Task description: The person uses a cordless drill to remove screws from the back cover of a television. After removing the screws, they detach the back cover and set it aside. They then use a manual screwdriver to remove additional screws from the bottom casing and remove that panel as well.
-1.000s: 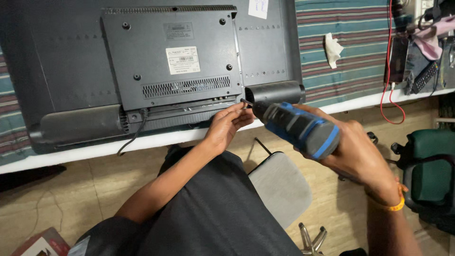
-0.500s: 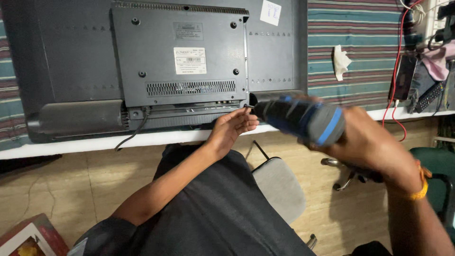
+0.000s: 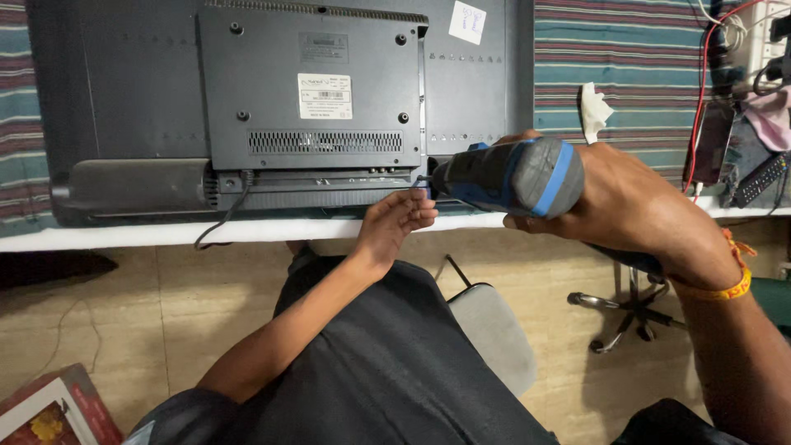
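The right hand [image 3: 634, 206] has a closed grip on the blue-grey power screwdriver [image 3: 511, 177], bit at the flat screen's back panel [image 3: 313, 91] on the worktop [image 3: 124, 235]. The left hand [image 3: 395, 222], fingers curled, apparently steadies the tip; a slipping bit could nick them.

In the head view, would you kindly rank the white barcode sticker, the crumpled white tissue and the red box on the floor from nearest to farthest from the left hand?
1. White barcode sticker, on the television's back panel, up and a little left of the left hand.
2. Crumpled white tissue, on the striped cloth, up and to the right.
3. Red box, on the floor at the lower left corner.
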Demonstrator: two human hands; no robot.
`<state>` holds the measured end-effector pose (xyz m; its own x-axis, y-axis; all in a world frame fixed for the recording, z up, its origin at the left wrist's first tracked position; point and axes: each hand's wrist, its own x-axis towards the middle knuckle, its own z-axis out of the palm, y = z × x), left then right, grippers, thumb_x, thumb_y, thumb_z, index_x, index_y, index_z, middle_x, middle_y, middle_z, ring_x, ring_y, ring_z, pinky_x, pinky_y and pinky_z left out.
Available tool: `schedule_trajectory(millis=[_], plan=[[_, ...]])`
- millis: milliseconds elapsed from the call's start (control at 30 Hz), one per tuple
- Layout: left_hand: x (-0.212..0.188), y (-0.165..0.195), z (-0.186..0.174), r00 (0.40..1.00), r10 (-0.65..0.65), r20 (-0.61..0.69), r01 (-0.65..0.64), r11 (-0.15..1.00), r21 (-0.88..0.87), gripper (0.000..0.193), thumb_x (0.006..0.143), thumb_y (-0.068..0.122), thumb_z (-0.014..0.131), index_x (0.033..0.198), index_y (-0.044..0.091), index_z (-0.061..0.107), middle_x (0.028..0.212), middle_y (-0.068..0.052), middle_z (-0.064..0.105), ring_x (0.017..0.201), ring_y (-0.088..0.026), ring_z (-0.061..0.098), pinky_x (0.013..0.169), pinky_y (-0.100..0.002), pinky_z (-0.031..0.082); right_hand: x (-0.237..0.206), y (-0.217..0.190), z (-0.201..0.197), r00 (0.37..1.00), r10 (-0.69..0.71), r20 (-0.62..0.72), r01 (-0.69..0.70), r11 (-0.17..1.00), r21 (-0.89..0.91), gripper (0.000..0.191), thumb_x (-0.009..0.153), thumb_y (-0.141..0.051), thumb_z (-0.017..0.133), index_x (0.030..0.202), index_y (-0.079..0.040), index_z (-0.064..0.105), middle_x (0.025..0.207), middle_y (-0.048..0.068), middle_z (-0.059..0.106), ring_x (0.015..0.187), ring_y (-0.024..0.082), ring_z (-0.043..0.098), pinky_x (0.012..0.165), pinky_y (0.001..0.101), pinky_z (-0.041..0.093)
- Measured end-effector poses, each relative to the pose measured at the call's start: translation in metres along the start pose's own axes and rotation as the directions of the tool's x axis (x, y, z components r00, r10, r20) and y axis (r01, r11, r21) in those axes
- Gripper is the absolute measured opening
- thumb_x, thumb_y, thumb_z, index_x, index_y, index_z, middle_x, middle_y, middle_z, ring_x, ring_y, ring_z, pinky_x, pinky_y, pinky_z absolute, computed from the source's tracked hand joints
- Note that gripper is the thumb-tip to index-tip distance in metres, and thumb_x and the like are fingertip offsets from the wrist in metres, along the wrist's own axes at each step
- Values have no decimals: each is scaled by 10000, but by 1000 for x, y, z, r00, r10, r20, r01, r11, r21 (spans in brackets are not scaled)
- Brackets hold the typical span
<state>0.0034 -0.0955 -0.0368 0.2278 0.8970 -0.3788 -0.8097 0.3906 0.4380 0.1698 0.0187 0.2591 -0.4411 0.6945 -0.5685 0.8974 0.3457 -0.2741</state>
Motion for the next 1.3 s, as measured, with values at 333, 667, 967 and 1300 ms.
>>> schedule_trajectory(millis=[333,667,967,1300], plan=[[8,-3,22,991,26,-129,-37,996,-82,369,1048,351,539,1150,8,626,1036,-159,740,918,-232,733,849,-372,618,-76,55,27,986,168,-9,-168,985,41,830,733,-439,864,1473,-220,559,819,26,799,654,156,759,643,315,597],[32,10,-2,987,127,-93,-134,989,-66,284,1126,264,575,1186,7,678,981,-95,724,774,-127,652,665,-266,534,-86,44,40,949,134,-286,79,777,625,744,662,-130,874,1368,-35,660,986,82,803,842,106,706,723,295,593],[46,97,35,986,160,-44,-161,987,-18,275,1072,138,519,1228,-51,643,1094,-137,720,1005,-226,714,945,-374,590,-10,5,11,875,188,-446,194,708,679,675,678,-110,849,1319,-7,665,1003,107,769,862,147,726,745,304,590],[67,158,25,988,130,-81,-134,990,-36,315,1085,217,524,1192,-47,657,1089,-153,725,1011,-252,719,942,-404,593,102,-46,-32,916,179,-360,23,870,493,747,680,-207,864,1368,-35,629,959,91,806,819,132,753,711,304,606]])
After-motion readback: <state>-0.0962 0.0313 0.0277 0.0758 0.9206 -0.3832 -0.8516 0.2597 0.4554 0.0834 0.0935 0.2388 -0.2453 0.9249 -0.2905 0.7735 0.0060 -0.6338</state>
